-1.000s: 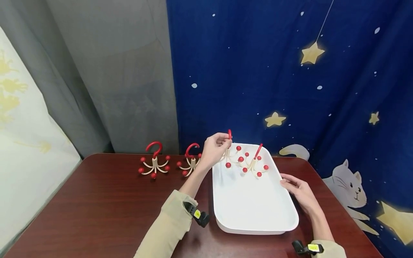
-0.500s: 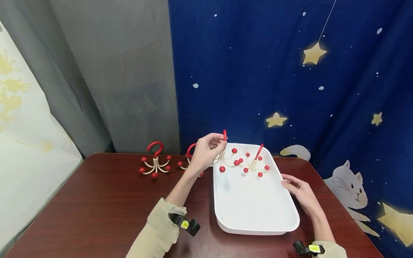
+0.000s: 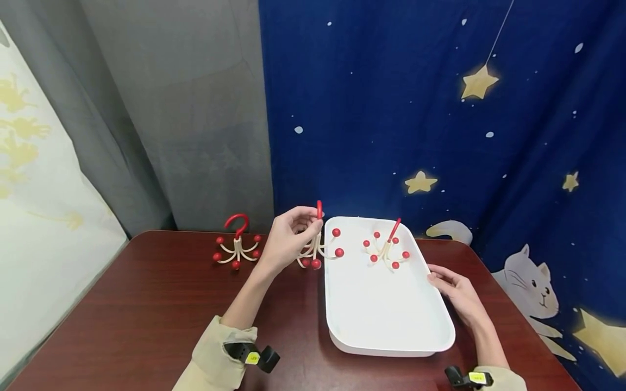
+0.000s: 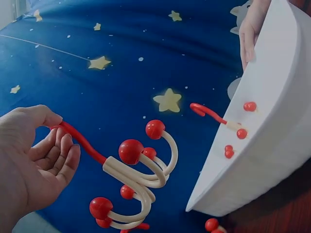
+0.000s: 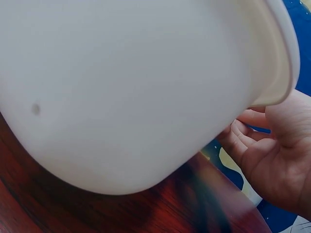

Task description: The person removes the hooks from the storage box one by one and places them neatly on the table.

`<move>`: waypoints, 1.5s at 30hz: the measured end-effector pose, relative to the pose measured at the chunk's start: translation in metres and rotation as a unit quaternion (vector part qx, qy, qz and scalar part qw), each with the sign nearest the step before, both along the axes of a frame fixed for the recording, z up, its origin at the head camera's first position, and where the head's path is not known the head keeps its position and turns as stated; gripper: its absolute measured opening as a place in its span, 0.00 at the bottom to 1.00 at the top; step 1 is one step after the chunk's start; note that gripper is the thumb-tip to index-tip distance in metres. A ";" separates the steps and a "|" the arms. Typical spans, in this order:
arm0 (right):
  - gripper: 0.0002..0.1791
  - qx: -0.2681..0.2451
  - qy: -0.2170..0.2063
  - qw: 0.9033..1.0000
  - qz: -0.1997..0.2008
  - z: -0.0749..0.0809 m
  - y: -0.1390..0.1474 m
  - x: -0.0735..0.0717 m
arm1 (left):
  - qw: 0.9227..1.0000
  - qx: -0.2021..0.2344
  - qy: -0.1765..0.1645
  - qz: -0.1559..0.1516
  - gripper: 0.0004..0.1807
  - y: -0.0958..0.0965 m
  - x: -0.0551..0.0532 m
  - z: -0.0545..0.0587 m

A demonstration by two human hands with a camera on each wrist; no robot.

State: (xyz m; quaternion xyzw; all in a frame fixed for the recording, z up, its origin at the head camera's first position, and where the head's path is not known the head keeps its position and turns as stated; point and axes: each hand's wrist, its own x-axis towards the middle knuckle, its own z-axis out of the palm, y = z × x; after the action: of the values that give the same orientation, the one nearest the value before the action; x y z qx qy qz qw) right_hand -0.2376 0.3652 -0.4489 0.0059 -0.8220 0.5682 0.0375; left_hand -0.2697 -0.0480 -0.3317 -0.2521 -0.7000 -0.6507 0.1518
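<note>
- A person's left hand (image 3: 287,239) has its grip closed around the red hook of a cream hanger (image 4: 124,172), whose curved arms end in red balls.
- That cream hanger is at ten o'clock from the middle of the white tray (image 3: 386,304) in the head view, its arms overlapping the rim there; in the left wrist view it is apart from the tray.
- The right hand (image 3: 459,293), at three o'clock, has its grip around the tray's rim.
- A second hanger (image 3: 384,251), similar, stands inside the tray at twelve o'clock, hook tilted.
- A third hanger (image 3: 237,247) stands upright on the dark red-brown worktop (image 3: 171,315), well apart from the tray at nine o'clock.
- Behind, a starry blue curtain (image 3: 371,136) hangs from eleven o'clock round to two.
</note>
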 end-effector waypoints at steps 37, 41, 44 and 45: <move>0.32 -0.002 0.000 1.000 -0.003 0.000 0.000 0.000 | 0.997 -0.052 -0.027 0.055 0.13 -0.122 0.049 -0.027; 0.32 -0.005 0.000 1.000 0.000 0.000 0.000 0.000 | 0.994 -0.078 -0.034 0.071 0.13 -0.135 0.053 -0.031; 0.32 -0.005 -0.001 1.000 -0.001 -0.001 -0.001 0.000 | 0.992 -0.088 -0.041 0.080 0.14 -0.144 0.057 -0.035; 0.32 -0.004 -0.001 1.000 -0.002 -0.001 -0.001 0.000 | 0.991 -0.091 -0.044 0.083 0.14 -0.146 0.058 -0.036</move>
State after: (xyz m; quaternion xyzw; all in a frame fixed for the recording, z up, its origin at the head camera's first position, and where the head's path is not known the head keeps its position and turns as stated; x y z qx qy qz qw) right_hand -0.2377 0.3646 -0.4496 0.0033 -0.8199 0.5713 0.0374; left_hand -0.2113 -0.1942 -0.3675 -0.1768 -0.7807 -0.5801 0.1507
